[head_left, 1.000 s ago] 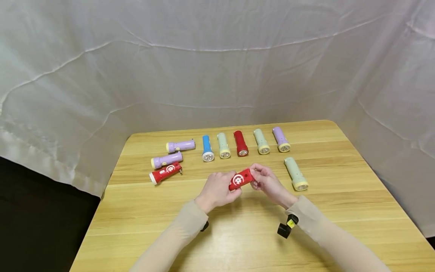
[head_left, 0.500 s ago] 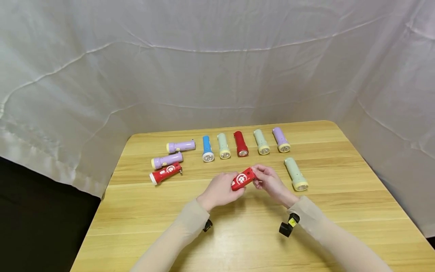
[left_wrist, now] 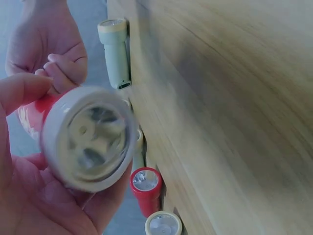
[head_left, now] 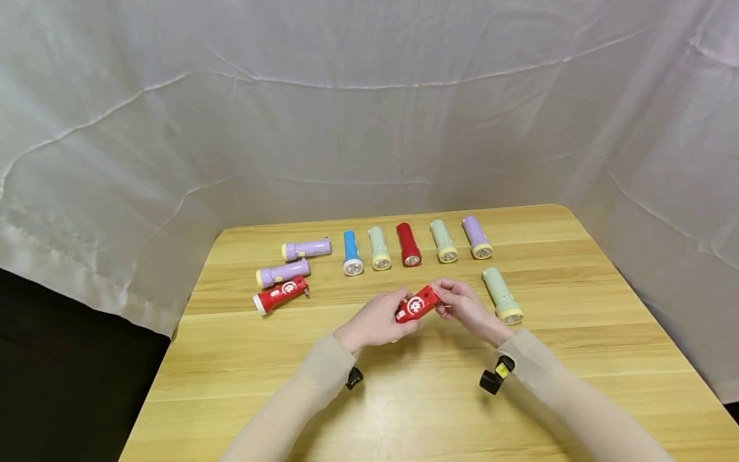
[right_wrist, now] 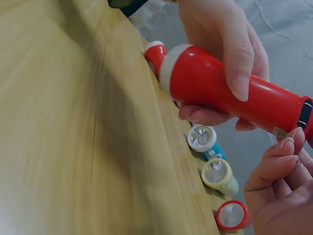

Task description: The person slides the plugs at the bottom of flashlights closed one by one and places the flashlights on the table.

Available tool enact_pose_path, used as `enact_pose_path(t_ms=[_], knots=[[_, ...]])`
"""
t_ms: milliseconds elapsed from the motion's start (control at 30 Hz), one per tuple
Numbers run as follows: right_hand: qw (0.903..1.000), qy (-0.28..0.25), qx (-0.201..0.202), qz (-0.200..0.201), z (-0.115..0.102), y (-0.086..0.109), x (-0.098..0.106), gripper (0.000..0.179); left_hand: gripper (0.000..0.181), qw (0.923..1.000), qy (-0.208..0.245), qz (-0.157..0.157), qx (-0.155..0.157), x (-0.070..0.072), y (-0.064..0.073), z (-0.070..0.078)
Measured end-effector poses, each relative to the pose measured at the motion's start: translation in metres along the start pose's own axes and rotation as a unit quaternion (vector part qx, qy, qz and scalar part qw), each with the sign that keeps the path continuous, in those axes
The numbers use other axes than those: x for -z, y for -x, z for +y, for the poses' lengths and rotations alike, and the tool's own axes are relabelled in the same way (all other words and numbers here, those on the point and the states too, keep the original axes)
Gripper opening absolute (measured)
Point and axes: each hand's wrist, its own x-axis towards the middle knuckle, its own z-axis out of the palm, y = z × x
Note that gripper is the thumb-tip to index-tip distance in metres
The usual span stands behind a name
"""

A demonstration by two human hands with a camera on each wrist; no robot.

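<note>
My left hand (head_left: 375,321) grips a red flashlight (head_left: 417,304) with a white flower-like print, held above the middle of the table. In the left wrist view its white-rimmed lens (left_wrist: 93,139) faces the camera. At the other end, my right hand (head_left: 467,310) pinches the tail with thumb and fingertips. The right wrist view shows those fingertips (right_wrist: 291,142) right beside a dark strip (right_wrist: 305,113) with light bands near the tail. The left thumb (right_wrist: 240,73) lies along the red body.
Behind the hands stretches a row: blue (head_left: 352,253), pale green, red (head_left: 408,245), pale green and purple (head_left: 478,237) flashlights. Another pale green flashlight (head_left: 502,295) lies to the right. Leftward lie two purple ones (head_left: 283,273) and a red one (head_left: 281,294) with its plug out.
Both hands have shifted slightly right with the red flashlight between them. The right fingers stay at its tail. The flashlights on the table have not moved.
</note>
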Motion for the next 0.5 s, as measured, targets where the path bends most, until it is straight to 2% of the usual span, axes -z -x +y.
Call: enact_pose_path(t_ms=[167, 500], knots=[[0.9988, 0.049, 0.006, -0.007, -0.002, -0.001, 0.007, 0.019, 0.040, 0.9997, 0.007, -0.022, 0.005, 0.002, -0.002, 0.003], [0.9929, 0.112, 0.016, -0.037, -0.011, 0.000, 0.024, 0.019, 0.041, 0.9975, -0.066, -0.018, -0.016, 0.000, -0.011, 0.016]])
